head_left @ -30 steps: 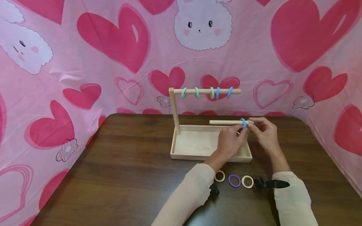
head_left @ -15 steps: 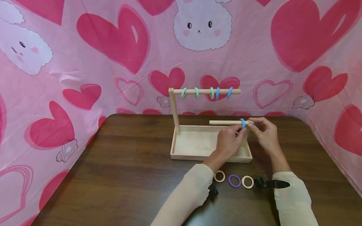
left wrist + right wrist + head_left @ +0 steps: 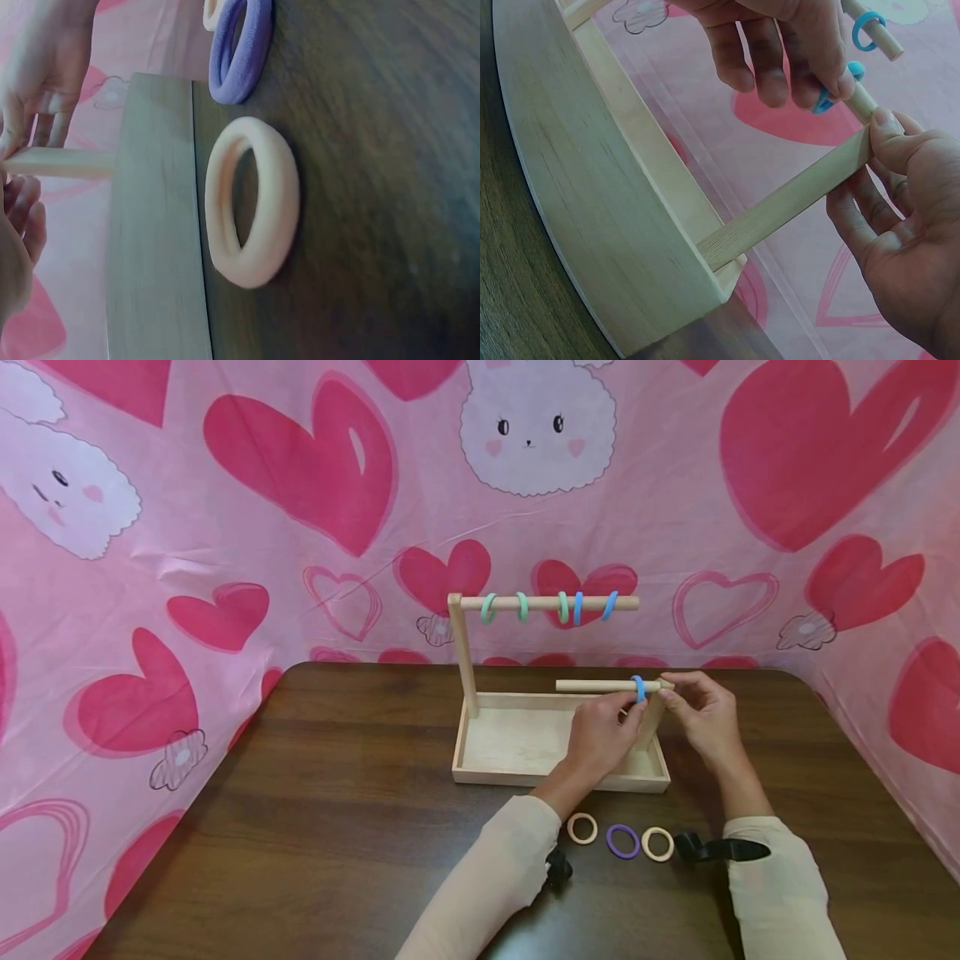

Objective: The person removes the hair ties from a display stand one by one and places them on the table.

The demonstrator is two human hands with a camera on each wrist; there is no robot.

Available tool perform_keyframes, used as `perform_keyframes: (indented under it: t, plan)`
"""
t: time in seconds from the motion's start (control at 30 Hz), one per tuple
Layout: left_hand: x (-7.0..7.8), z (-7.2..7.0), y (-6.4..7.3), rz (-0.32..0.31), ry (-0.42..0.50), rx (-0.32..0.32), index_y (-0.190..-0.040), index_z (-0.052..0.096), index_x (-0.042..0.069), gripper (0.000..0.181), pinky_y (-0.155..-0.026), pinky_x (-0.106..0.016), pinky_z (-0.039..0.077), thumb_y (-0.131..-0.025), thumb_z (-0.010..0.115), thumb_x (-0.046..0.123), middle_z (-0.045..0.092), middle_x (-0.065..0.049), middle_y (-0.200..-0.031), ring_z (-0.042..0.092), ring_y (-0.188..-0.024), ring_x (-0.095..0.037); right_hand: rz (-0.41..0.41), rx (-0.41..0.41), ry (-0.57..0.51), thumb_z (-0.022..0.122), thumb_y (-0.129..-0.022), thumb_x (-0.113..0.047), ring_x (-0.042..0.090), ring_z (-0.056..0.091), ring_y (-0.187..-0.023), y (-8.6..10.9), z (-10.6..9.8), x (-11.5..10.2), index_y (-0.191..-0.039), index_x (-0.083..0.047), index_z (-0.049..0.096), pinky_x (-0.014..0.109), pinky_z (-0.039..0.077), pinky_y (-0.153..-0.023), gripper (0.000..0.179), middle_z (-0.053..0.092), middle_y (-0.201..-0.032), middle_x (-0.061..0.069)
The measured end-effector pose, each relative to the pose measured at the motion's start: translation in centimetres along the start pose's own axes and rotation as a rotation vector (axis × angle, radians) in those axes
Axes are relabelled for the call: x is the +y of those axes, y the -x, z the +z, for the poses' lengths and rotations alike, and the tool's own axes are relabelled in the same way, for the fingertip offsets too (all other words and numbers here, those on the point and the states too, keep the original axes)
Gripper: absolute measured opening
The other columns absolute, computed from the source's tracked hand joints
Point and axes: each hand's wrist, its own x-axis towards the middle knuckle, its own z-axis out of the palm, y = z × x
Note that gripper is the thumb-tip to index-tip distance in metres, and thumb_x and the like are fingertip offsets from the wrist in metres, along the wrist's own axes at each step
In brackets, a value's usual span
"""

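A blue hair tie (image 3: 637, 687) hangs around the lower wooden rod (image 3: 588, 686), close to the end that joins its post. My left hand (image 3: 596, 732) pinches this tie between thumb and fingertips. At the joint, my right hand (image 3: 707, 720) grips the top of the short post (image 3: 780, 201), thumb on one side and fingers on the other. Higher up, the long upper rod (image 3: 542, 602) carries several green and blue hair ties. Both posts rise from a shallow wooden tray (image 3: 517, 777).
On the table (image 3: 337, 827) in front of the tray lie a purple hair tie (image 3: 622, 842) and two beige ones, the left beige tie (image 3: 582, 828) nearest my left sleeve. Pink heart-patterned cloth (image 3: 420, 460) hangs behind the table.
The left hand has slid the blue hair tie a little to the left along the lower rod, away from the post. The right hand keeps its place on the joint.
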Motion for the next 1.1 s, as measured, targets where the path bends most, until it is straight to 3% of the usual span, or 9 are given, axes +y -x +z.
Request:
perform_keyframes:
  t: [0.33,1.1]
  plan:
    - [-0.7,-0.6,0.2,0.003,0.062,0.0,-0.102,0.079,0.011,0.013,-0.066,-0.008,0.046,-0.094,0.072,0.02,0.079,0.003,-0.086,0.07,-0.069,-0.004,0.016,0.0,0.002,0.064,-0.089,0.016,-0.005,0.06,-0.075,0.0,0.0,0.0,-0.101,-0.012,0.078,0.008,0.048,-0.067,0.033,0.071,-0.082,-0.019]
    - [-2.0,-1.7,0.4,0.012,0.1,-0.008,-0.101,0.078,0.007,0.014,-0.069,-0.007,0.049,-0.096,0.07,0.017,0.08,-0.001,-0.087,0.074,-0.072,-0.008,0.008,0.001,0.04,0.065,-0.089,0.015,-0.006,0.059,-0.072,0.0,-0.1,0.2,-0.102,-0.01,0.078,0.008,0.047,-0.066,0.031,0.068,-0.078,-0.019]
